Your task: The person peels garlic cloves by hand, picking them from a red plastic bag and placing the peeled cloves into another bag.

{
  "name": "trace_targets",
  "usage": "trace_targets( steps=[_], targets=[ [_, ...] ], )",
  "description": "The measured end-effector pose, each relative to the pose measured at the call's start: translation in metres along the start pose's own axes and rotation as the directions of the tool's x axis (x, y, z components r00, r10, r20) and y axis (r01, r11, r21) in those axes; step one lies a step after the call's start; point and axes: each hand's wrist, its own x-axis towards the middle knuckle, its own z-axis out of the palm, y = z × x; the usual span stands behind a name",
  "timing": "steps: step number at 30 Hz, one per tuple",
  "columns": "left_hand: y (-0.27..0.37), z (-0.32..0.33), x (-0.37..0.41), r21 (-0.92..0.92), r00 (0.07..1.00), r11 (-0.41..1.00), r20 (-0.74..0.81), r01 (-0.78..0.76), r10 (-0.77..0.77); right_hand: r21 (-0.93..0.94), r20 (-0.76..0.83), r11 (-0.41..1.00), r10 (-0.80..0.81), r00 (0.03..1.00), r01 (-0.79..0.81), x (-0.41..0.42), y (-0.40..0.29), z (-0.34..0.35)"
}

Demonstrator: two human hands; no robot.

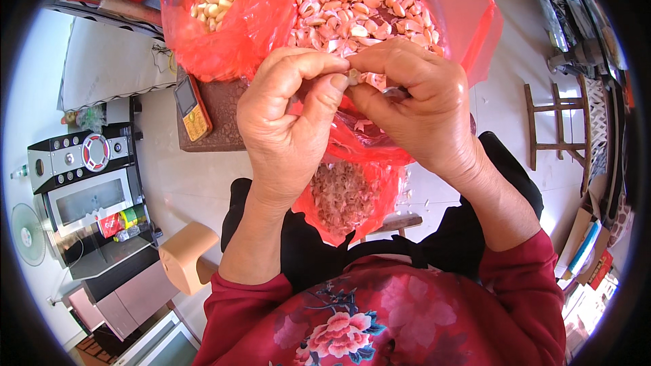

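Close together above the red bags, my left hand (290,117) and my right hand (419,96) pinch a small garlic clove (353,77) between thumbs and fingertips. Most of the clove is hidden by the fingers. A shiny greyish thing shows inside my right hand, too covered to name. Just beyond my hands, unpeeled garlic cloves (330,10) and loose skins lie spread on a red plastic bag (457,5). Pale peeled cloves (218,0) fill another red bag (213,56) at the upper left. Below my wrists, papery garlic skins (341,195) sit in a red bag (374,213).
A mobile phone (193,109) lies on the brown tabletop (218,122) by my left hand. An orange plastic stool (185,254) stands left on the tiled floor, near a cabinet (135,295). Wooden chair (557,107) at right. Skin scraps dot the floor between my knees.
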Motion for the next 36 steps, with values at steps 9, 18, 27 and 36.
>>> trace_targets(
  steps=[9,18,27,36],
  targets=[
    [0.0,0.005,-0.003,-0.064,0.986,0.985,-0.021,0.163,-0.165,-0.166,0.012,0.97,-0.179,0.984,0.178,0.001,0.004,0.002],
    [-0.005,0.007,-0.007,-0.017,0.982,0.983,-0.041,0.185,-0.186,-0.229,0.078,0.961,-0.142,0.987,0.156,-0.001,0.0,0.003],
    [0.006,0.011,-0.006,-0.199,0.908,0.892,-0.022,0.405,-0.417,0.109,0.133,0.922,0.357,0.925,-0.371,0.001,-0.013,0.001],
    [0.007,0.01,-0.006,-0.086,0.944,0.94,-0.007,0.329,-0.331,0.623,0.346,0.438,0.589,0.73,-0.648,0.003,-0.008,-0.002]
  ],
)
